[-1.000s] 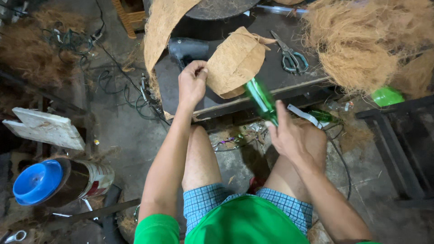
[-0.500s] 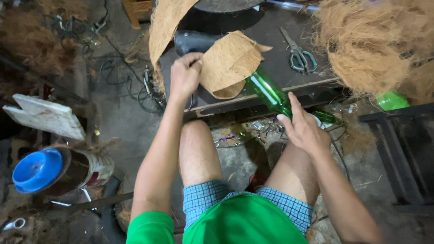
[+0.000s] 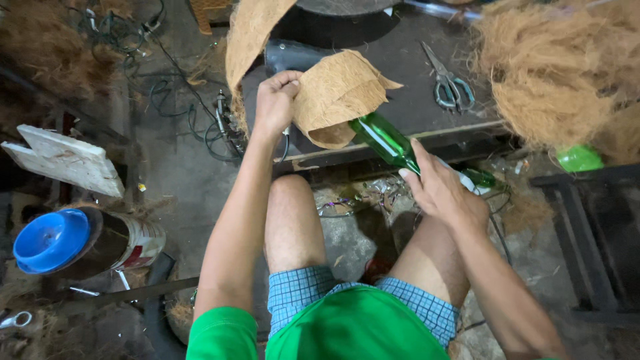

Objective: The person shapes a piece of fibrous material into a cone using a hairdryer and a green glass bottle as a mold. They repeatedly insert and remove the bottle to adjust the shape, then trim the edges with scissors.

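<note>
My left hand [image 3: 275, 101] grips the edge of a curled brown coconut-fibre sheet [image 3: 337, 93] over a dark workbench [image 3: 413, 100]. My right hand [image 3: 440, 190] holds a green glass bottle [image 3: 385, 141] by its lower part. The bottle's upper end pokes into the open mouth of the curled sheet. A long strip of the same fibre sheet [image 3: 250, 33] hangs at the bench's left end. My bare knees and checked shorts fill the lower middle.
Scissors [image 3: 450, 83] lie on the bench. A big heap of loose coconut fibre [image 3: 567, 73] sits at the right, with a green object [image 3: 579, 159] below it. Cables [image 3: 167, 100], a white board [image 3: 63, 160] and a blue-lidded can [image 3: 73, 240] lie on the floor at left.
My right hand has raised the bottle and pushed its upper end into the curled sheet. My left hand has shifted up the sheet's edge.
</note>
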